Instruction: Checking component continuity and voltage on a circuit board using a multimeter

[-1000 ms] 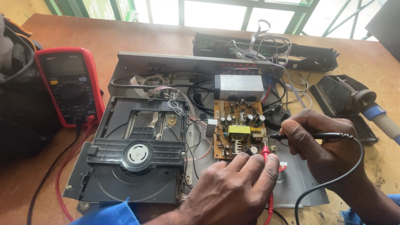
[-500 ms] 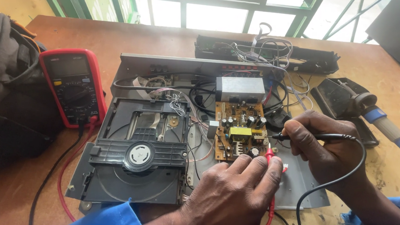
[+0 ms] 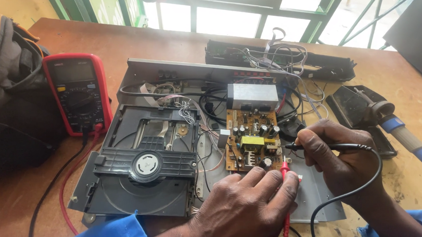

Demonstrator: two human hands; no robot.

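An opened disc player chassis [image 3: 316,199] lies on the wooden table, with a black disc tray mechanism [image 3: 141,170] at its left and a brown circuit board [image 3: 250,140] at its middle. My left hand [image 3: 244,208] pinches a red meter probe [image 3: 284,170], its tip at the board's lower right edge. My right hand [image 3: 338,155] grips a black meter probe [image 3: 347,146], tip pointing left at the board's right edge. Red and black leads run to a red multimeter [image 3: 77,92] at the left.
A dark bag [image 3: 7,95] sits at the far left beside the multimeter. A black front panel [image 3: 285,59] with loose wires lies behind the chassis. A soldering iron [image 3: 404,132] with a blue handle rests on its black stand at the right.
Both hands stay on the probes at the board's right side. The view has shifted slightly; nothing else visibly moved.
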